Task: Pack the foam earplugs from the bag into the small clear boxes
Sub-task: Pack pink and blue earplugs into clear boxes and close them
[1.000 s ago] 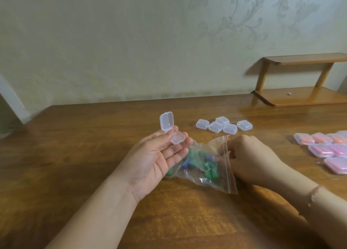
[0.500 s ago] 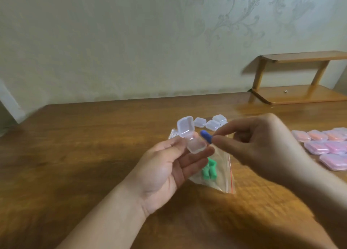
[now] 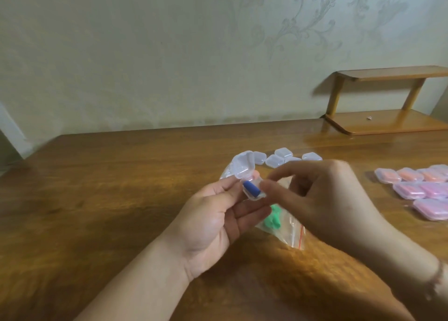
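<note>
Left hand: my left hand (image 3: 213, 221) grips the open clear box (image 3: 252, 190) between thumb and fingertips, palm up, above the bench (image 3: 121, 187).
Box in hand: its lid (image 3: 243, 164) stands hinged back; a blue earplug (image 3: 251, 188) lies inside the tray.
Right hand: my right hand (image 3: 322, 199) sits just beside the box, fingers loosely curled; motion blur smears the fingertips, so I cannot tell whether this grip touches the box or holds anything.
Bag: the zip bag (image 3: 288, 228) lies on the bench under both hands, mostly hidden; I see only green earplugs (image 3: 272, 220) and a red seal strip.
Empty boxes: a cluster of closed clear boxes (image 3: 275, 160) lies beyond the hands, partly hidden by the right hand.
Filled boxes: boxes with pink and orange contents (image 3: 412, 190) lie at right, cut off by the frame edge.
Shelf: a small wooden shelf (image 3: 388, 122) stands at the far right; a tiny item on it is too small to identify.
</note>
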